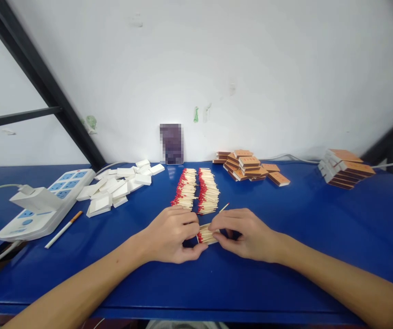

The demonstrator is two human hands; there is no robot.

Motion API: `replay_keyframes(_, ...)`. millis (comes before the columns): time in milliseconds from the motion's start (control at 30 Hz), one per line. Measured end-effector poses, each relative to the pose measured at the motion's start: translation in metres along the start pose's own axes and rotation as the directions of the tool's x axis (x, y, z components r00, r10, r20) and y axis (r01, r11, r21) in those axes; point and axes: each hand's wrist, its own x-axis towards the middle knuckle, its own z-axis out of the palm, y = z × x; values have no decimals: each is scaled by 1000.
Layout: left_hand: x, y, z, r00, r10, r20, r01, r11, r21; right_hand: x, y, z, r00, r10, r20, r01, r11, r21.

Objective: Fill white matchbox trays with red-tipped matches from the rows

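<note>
Grip of the left hand (174, 234), in the head view, is closed around one end of a small tray (214, 242) of matches (204, 234), inward from the middle of the counter's (244, 292) near edge. At the other end, the right hand (247, 232) has thumb and fingertips close together; I cannot tell what they pinch.

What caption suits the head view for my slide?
Left hand and right hand at a tray of matches, with two piles of red-headed matches beyond, on a blue table.
</note>
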Motion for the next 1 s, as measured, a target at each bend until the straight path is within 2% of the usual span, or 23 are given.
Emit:
replay_keyframes(133,0,0,0,1000,4,7,-4,1000,5,0,6,-2,988,87,-127,-98,992,-85)
replay_keyframes(267,-1,1,0,1000,-4,21,4,1000,-8,0,15,-5,962,160,-220,-216,942,-256)
replay_keyframes(400,-1,1,1,999,-2,34,3,1000,-19,1,18,-8,947,251,-198,-309,878,-367)
replay_keyframes(533,-1,0,1,999,-2,39,4,1000,-27,1,18,-9,918,378,-117,-392,830,-397)
replay_keyframes(633,-1,1,0,999,-3,36,3,1000,-25,2,18,-9,906,421,-49,-395,796,-459)
replay_keyframes(767,-1,1,0,1000,-1,30,1,1000,-14,3,15,-10,890,455,-17,-392,746,-539)
replay_keyframes(1000,-1,1,0,999,-23,34,23,999,-23,3,17,-10,907,419,25,-326,739,-590)
